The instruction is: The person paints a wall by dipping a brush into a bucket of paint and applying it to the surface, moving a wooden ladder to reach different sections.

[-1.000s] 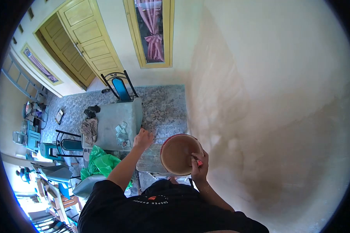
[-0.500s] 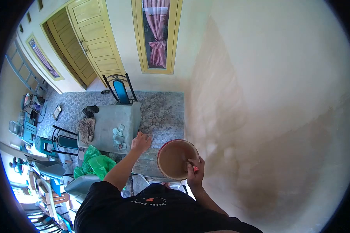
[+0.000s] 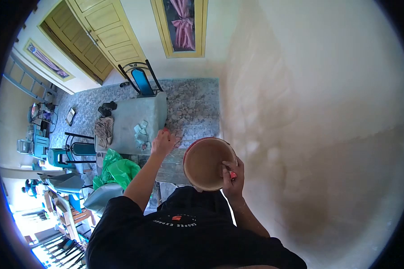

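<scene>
Bucket [image 3: 203, 165] rim in right hand [image 3: 233, 178], near wall [image 3: 300, 121]; gap toward left hand [image 3: 163, 143].

We wear a loose black shirt [image 3: 188, 244] with short sleeves, the left sleeve [image 3: 121, 213] and the right sleeve [image 3: 276, 251] both plain and wide-cut. On the front we carry a small orange-red emblem [image 3: 177, 218], and white block lettering [image 3: 180, 223] curves beside it, reading SHOPEE EXPRESS, its last letters hard to make out. Below, our clothing [image 3: 193, 201] is dark too. We have a bare left hand [image 3: 164, 142] and right hand [image 3: 233, 181].
</scene>
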Demonstrator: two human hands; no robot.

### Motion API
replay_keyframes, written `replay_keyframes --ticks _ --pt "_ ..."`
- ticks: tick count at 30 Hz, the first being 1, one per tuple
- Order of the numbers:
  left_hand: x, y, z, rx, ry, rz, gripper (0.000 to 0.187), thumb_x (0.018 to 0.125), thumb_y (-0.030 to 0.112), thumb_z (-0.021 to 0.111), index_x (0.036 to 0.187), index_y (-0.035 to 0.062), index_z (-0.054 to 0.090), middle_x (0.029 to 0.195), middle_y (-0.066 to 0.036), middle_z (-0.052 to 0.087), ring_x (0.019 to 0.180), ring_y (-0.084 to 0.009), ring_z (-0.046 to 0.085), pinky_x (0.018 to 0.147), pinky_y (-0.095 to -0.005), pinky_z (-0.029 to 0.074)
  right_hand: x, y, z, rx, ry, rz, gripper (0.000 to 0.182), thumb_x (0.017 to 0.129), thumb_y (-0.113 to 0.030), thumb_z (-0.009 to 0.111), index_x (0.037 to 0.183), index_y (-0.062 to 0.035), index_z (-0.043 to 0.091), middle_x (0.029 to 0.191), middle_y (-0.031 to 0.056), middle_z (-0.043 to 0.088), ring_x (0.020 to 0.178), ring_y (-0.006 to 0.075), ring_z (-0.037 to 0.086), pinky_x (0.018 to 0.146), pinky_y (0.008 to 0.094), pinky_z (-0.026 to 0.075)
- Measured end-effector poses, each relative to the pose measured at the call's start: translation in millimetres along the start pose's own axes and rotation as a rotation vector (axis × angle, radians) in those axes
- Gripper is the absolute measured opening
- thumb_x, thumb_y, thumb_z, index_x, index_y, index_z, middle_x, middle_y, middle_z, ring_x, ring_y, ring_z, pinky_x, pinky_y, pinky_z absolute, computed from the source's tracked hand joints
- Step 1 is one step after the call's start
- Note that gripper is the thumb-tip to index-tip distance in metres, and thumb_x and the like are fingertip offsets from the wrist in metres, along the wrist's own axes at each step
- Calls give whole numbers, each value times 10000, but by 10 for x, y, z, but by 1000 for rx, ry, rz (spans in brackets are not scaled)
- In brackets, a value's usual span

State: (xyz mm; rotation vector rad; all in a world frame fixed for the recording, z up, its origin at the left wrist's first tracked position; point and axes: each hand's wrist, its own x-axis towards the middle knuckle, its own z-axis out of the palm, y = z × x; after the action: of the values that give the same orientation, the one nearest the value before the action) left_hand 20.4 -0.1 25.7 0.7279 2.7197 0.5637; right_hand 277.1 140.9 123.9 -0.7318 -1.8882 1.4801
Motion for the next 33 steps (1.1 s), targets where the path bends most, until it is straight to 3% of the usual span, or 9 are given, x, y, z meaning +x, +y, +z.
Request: replay_keyframes --ticks 5,8,11,33 --pt "-33 -158 34 6 175 63 350 864 363 525 760 40 616 888 -141 566 796 -375 596 711 -468 479 93 88 -96 -35 -86 -24 281 841 -71 553 1116 -71 609 1255 230 420 1176 364 453 999 417 369" --pt "-48 -131 -46 50 130 29 354 863 353 539 730 33 609 848 -140 561 780 -374 590 697 -473 470 170 88 -103 -4 -129 -21 310 840 -69 550 1146 -81 602 1265 234 414 1195 371 441 1006 422 361" --pt "-57 -185 -4 42 217 103 366 865 354 541 700 33 604 827 -138 565 752 -368 592 679 -471 468 196 50 -96 -2 -159 -30 329 838 -63 546 1163 -80 593 1275 234 405 1205 374 433 1011 422 355" --pt "-78 -103 26 87 274 82 361 880 310 550 684 8 574 811 -157 561 736 -375 575 664 -470 442 242 182 -160 8 -178 -185 332 818 -53 549 1148 -44 581 1250 247 410 1166 380 462 978 422 378"
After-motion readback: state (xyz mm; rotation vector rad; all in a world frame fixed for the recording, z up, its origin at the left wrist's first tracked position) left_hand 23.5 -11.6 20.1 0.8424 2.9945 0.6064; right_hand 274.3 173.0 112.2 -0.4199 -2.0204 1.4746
